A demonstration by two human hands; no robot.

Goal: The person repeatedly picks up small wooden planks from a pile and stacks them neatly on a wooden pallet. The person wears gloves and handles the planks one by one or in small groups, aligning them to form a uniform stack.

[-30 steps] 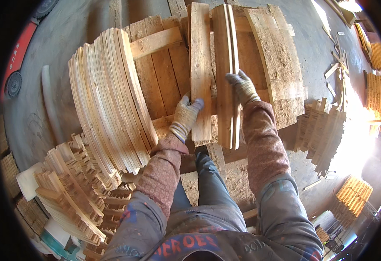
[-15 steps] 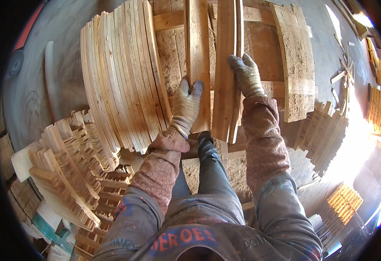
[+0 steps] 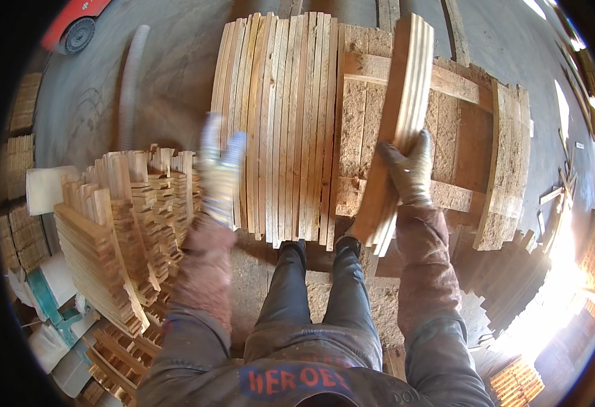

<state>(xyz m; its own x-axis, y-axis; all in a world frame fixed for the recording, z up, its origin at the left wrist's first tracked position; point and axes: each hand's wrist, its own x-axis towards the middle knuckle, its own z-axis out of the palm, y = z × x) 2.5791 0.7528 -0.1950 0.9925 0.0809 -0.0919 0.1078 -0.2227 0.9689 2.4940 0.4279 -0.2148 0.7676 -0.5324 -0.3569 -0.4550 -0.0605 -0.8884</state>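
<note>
Fingers of the gloved right hand (image 3: 408, 171) are clenching a tilted bundle of wooden slats (image 3: 396, 129) over the pallet frame (image 3: 474, 136). The gloved left hand (image 3: 219, 175), blurred, fingers released, is hovering beside the row of upright slats (image 3: 280, 122).

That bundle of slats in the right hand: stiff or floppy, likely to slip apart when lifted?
Probably stiff: the slat bundle stays straight though the right hand grips only near its lower end. Loose, unbound boards may slide apart. Rough sawn wood and the glove likely limit slipping.
</note>
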